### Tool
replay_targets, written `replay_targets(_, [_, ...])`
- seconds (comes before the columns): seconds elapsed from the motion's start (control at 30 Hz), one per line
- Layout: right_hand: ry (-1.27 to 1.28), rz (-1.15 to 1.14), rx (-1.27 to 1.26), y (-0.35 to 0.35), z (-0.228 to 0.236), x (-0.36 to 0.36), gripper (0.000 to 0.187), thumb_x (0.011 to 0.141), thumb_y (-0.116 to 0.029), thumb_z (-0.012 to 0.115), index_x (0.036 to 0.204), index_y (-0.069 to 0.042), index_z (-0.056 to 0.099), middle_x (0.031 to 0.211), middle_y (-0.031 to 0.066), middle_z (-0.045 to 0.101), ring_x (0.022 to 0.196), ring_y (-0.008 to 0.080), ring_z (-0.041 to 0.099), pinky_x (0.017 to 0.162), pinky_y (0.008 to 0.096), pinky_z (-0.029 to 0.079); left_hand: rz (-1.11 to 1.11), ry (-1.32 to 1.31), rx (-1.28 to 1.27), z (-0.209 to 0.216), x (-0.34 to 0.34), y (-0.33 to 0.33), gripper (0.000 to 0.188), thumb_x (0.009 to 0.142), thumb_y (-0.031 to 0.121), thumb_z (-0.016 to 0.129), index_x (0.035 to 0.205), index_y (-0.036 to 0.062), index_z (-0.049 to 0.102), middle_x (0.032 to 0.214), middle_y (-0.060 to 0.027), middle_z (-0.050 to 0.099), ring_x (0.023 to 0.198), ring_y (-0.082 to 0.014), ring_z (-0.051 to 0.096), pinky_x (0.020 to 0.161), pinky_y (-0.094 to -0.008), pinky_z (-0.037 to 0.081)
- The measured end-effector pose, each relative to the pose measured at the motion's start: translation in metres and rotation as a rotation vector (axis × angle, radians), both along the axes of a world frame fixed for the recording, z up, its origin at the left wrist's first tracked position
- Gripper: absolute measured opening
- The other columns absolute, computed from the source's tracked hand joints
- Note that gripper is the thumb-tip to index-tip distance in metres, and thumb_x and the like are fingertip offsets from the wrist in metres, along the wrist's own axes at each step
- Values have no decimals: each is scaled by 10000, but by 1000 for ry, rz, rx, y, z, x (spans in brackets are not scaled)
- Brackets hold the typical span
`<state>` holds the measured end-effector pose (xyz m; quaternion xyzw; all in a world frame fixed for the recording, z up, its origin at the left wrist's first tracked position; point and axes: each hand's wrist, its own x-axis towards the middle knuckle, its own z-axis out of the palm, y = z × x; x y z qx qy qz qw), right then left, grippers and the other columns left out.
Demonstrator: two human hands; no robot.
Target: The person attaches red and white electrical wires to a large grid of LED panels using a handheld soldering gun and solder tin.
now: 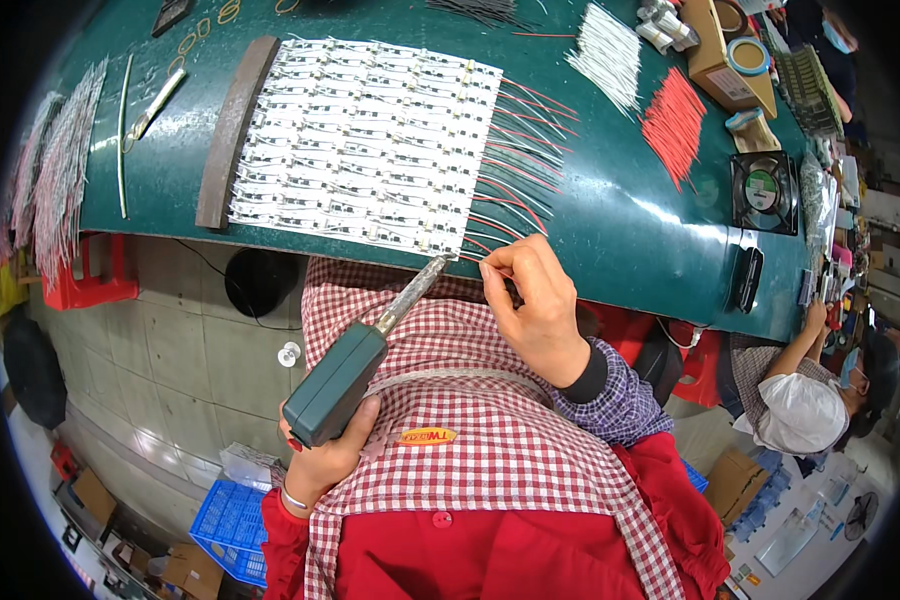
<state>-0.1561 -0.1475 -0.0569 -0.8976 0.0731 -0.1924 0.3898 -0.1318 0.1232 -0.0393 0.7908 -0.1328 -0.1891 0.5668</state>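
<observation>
My left hand (pixel 332 458) is wrapped round a green soldering gun (pixel 342 382). Its long metal barrel slants up to the near right corner of a white panel of small circuit boards (pixel 355 150). The tip touches or nearly touches that corner; I cannot tell which. Thumb and forefinger of my right hand (pixel 538 312) pinch together just right of the tip, at the end of a thin red wire (pixel 473 259). Several red and white wires (pixel 515 165) stick out along the panel's right edge. A dark bar (pixel 235 135) lies along its left edge.
On the green table (pixel 635 255) lie white wires (pixel 607 55), red wires (pixel 673 128) and a black fan (pixel 765 192). Bundled wires (pixel 65 170) hang over the left edge. A cardboard box (pixel 725 85) holds tape rolls. At the right sits another person (pixel 805 410).
</observation>
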Motion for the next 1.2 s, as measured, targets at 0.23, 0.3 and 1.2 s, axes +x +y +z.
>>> replay_targets(0.23, [14, -3, -27, 0, -1, -3, 156, 826, 65, 688, 921, 13, 576, 851, 138, 559, 692, 273, 604, 585, 362, 500, -33, 0, -1, -1, 0, 0, 243, 815, 94, 773, 1000, -43, 696, 822, -106, 711, 662, -194, 678, 628, -302, 531])
replay_targets(0.3, [12, -3, -32, -1, -2, -3, 155, 825, 66, 688, 918, 12, 576, 849, 137, 559, 692, 273, 603, 585, 361, 499, -43, 22, -1, -2, -1, 5, 246, 824, 89, 767, 1013, -48, 690, 832, -101, 710, 660, -186, 671, 630, -301, 530])
replay_targets(1.2, [221, -94, 29, -13, 44, -1, 165, 848, 11, 706, 995, 22, 631, 943, 130, 588, 679, 204, 552, 623, 310, 466, 409, 37, 400, 0, 255, 33, 480, 919, 454, 675, 907, -15, 579, 717, -137, 627, 555, -226, 645, 496, -362, 521])
